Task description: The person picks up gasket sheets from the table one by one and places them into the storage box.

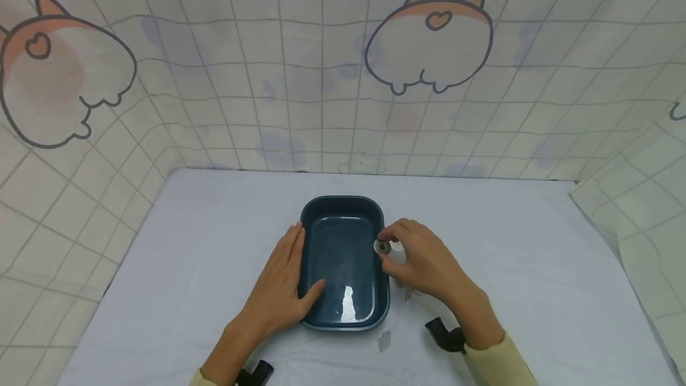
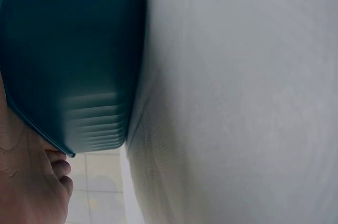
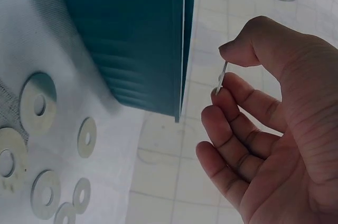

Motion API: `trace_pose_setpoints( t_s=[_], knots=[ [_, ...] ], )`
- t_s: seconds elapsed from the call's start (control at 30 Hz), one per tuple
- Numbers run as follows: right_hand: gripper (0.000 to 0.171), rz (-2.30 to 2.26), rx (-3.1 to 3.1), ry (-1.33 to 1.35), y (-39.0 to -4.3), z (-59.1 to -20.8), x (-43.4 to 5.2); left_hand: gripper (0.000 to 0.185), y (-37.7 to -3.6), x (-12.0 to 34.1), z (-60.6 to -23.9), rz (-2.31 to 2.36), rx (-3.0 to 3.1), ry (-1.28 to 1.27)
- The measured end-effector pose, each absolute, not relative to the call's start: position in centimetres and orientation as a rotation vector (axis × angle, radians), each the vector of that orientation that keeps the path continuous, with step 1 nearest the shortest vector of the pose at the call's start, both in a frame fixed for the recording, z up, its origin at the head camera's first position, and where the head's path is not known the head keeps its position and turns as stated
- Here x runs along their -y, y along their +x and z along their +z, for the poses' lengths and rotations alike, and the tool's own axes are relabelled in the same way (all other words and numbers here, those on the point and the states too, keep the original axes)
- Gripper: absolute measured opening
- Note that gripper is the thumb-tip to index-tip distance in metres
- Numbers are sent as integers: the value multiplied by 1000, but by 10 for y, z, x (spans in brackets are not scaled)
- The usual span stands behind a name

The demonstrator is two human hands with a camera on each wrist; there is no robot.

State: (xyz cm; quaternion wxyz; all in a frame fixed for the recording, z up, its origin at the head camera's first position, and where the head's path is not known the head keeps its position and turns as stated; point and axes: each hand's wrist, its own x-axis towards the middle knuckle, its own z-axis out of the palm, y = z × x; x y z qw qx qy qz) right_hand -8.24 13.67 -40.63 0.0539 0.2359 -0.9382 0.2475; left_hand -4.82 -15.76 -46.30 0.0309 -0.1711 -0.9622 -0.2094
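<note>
A dark blue-green rectangular tray [image 1: 345, 267] with rounded corners stands on the white cloth, its visible floor bare. My left hand [image 1: 281, 282] rests along its left rim, fingers straight and the thumb reaching over the edge. In the left wrist view that hand [image 2: 31, 176] touches the tray's outer side [image 2: 74, 65]. At the right rim, my right hand [image 1: 423, 258] pinches a flat metal washer [image 1: 382, 247] between thumb and fingers. The right wrist view shows this washer [image 3: 222, 77] edge-on, with the remaining fingers loosely bent.
Several more washers, among them a large one [image 3: 38, 103] and a smaller one [image 3: 86, 137], lie on the cloth by the tray's right side. A white cloth [image 1: 214, 213] covers the table. A patterned tiled curtain [image 1: 321, 76] hangs behind and at both sides.
</note>
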Motion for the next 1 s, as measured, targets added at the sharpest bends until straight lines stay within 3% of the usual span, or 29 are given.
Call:
trace_pose_setpoints(
  t_s=[1.0],
  knots=[
    [28, 589, 2871, 942, -105, -388, -107, 103, -48, 158, -462, -634, 2986, -526]
  ],
)
